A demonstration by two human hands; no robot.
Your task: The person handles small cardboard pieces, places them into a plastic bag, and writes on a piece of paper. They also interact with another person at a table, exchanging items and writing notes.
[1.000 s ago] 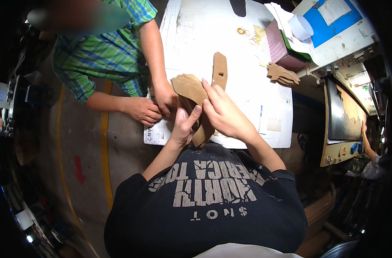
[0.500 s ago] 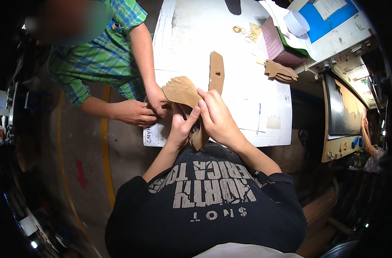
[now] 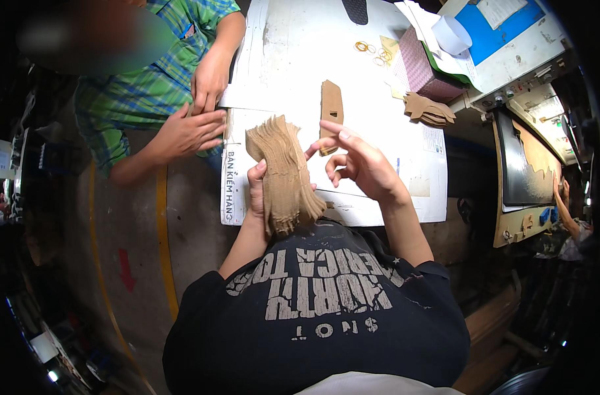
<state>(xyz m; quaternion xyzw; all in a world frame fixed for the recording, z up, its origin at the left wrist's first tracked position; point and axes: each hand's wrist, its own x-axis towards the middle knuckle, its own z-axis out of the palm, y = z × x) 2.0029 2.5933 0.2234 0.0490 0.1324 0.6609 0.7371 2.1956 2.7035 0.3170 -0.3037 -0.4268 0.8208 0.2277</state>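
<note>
My left hand (image 3: 256,187) grips a thick stack of brown cut pieces (image 3: 283,174), perhaps leather, from its left side. The stack stands on edge in front of my shirt, its many layers fanned at the top and bottom. To the right of it my right hand (image 3: 366,168) is raised over the table, fingers apart and holding nothing. Just beyond those fingers lies a flat brown cut piece (image 3: 331,99) with a small dark slot. Part of its near end is hidden by my right hand.
A co-worker's hands (image 3: 198,118) are at the white table's (image 3: 280,59) left edge. Brown cut pieces (image 3: 428,108) lie stacked at the right, near a pink box (image 3: 422,66). Rubber bands (image 3: 382,56) and a blue pen (image 3: 398,168) lie on the table.
The stack has turned, so its layered edges now face up. My right hand has let go of it and moved right. The co-worker's hands have drawn back from beside it.
</note>
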